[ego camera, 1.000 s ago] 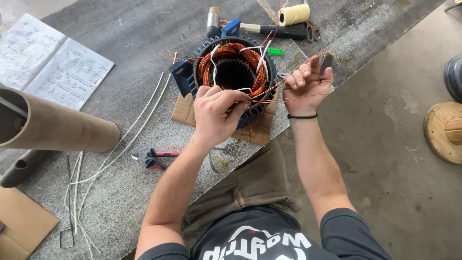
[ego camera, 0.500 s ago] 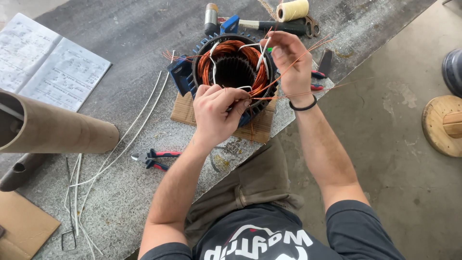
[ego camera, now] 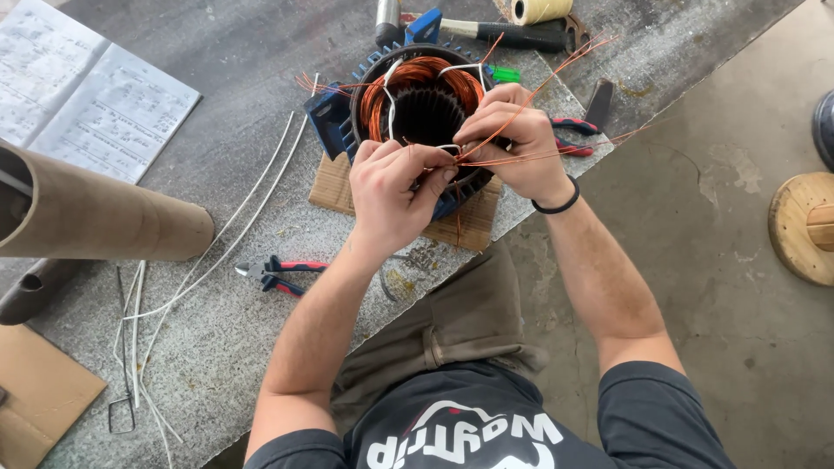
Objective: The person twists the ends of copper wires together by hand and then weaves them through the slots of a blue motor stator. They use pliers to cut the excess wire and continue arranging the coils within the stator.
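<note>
A blue motor stator [ego camera: 330, 113] with orange copper windings [ego camera: 417, 74] stands on a piece of cardboard [ego camera: 334, 187] near the table edge. My left hand [ego camera: 391, 191] rests on the stator's near rim, its fingers pinched on a thin white sleeve and copper wire. My right hand [ego camera: 517, 143] is beside it, fingers closed on a bundle of loose copper wires [ego camera: 556, 74] that fan out to the upper right. The two hands touch over the near side of the winding.
Red-handled pliers [ego camera: 278, 274] lie left of my arm; another pair [ego camera: 573, 130] sits behind my right hand. White sleeving strands [ego camera: 234, 226], a cardboard tube [ego camera: 95, 213], a paper sheet [ego camera: 87, 95], a hammer [ego camera: 495, 33], a twine spool [ego camera: 539, 10] and a wooden reel [ego camera: 804, 226] on the floor surround me.
My right hand has come from out at the right, wires held away from the stator, in over the winding to meet my left hand. My left hand stayed on the near rim.
</note>
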